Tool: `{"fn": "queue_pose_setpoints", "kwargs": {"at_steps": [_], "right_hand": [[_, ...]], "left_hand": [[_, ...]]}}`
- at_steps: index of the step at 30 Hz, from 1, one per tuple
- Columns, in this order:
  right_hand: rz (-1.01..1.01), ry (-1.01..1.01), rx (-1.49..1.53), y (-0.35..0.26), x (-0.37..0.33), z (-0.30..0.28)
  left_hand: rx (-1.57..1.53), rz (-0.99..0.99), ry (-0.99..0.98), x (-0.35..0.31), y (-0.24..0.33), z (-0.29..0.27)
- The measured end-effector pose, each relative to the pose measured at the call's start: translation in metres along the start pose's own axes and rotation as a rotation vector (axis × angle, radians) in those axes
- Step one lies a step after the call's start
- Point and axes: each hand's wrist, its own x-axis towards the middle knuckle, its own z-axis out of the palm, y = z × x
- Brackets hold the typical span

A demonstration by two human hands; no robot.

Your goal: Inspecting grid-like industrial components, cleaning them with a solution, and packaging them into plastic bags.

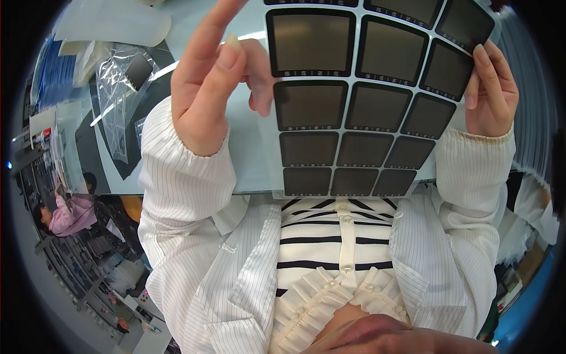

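A clear sheet of dark, rounded rectangular panels with black borders (380,106) stands tilted up in front of my chest. The panels sit in rows, and the sheet's top runs out of view. My right hand (494,91) pinches its right edge between thumb and fingers. Beside the left edge is my left hand (209,76), with the thumb and index finger stretched apart. Its other fingers curl close to the sheet's edge; whether they touch it I cannot tell. Nothing shows between the left thumb and index finger.
Left on the pale table (250,165) lies a crumpled clear plastic bag (118,88) with a small dark panel (139,72) on it. A white translucent sheet (118,20) is at the back left. Stacked sheets (533,100) stand at the right. A person in pink (71,215) is farther left.
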Motion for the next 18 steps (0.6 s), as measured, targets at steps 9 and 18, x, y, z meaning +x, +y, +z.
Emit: {"fn": "queue_pose_setpoints", "kwargs": {"at_steps": [9, 18], "right_hand": [[-0.011, 0.141, -0.024, -0.019, 0.026, 0.020], [0.062, 0.190, 0.128, -0.067, 0.059, 0.071]], "left_hand": [[0.018, -0.086, -0.146, -0.001, 0.004, -0.009], [0.063, 0.241, 0.000, 0.003, -0.015, -0.028]]}}
